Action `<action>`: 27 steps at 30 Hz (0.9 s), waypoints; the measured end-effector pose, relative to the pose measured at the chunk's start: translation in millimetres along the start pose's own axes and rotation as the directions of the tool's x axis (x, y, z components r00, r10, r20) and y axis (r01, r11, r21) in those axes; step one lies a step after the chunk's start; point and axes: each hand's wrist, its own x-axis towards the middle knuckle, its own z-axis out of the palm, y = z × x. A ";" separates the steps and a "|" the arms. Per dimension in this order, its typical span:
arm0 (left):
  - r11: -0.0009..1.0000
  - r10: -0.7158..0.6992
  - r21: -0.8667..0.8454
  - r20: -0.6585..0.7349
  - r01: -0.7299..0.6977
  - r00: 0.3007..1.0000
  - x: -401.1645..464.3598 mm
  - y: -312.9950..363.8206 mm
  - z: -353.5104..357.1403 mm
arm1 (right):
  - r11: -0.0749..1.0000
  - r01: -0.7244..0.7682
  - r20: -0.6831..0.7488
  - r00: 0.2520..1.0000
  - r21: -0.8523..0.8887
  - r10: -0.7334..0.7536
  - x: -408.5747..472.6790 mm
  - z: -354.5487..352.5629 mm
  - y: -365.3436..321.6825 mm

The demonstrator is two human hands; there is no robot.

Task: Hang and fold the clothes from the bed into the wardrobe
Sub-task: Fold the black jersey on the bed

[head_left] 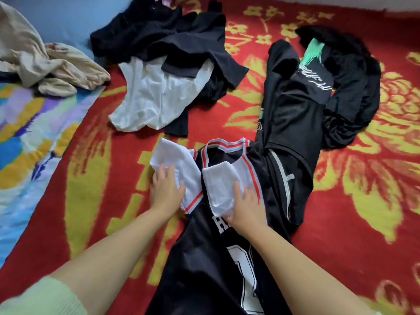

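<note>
Left hand (167, 189) and right hand (246, 206) apart, fingers flat on jersey (204, 258) sleeves (lettering half hidden)

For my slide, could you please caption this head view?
Both hands, left and right, flatten the white sleeves of a black jersey on the red bedspread.

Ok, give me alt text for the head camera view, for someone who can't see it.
Two hands, left hand and right hand, press the white sleeves of a black jersey flat on a red floral blanket. More dark clothes lie heaped beyond.
</note>
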 end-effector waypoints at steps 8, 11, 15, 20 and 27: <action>0.894 0.422 0.032 0.272 -0.446 0.865 95.5 35.2 25.8 | 0.639 -0.059 -0.395 0.741 0.767 0.543 28.0 -54.4 84.6; 0.910 0.329 0.133 0.343 -0.392 0.880 101.4 52.6 27.4 | 0.343 -0.201 -0.242 0.403 0.917 0.883 6.3 -73.7 168.7; 0.882 0.319 0.191 0.431 -0.431 0.844 112.9 64.3 25.4 | 0.591 -0.414 -0.444 0.402 0.692 0.801 4.2 -87.3 185.2; 0.852 0.473 0.073 0.315 -0.518 0.823 117.0 66.3 21.2 | 0.997 -0.005 -0.376 0.926 0.076 0.033 83.8 -95.1 109.5; 0.893 0.449 0.025 -0.019 -0.449 0.893 119.8 73.4 -15.8 | 0.974 -0.210 -0.112 0.969 0.081 0.219 121.3 -103.2 122.2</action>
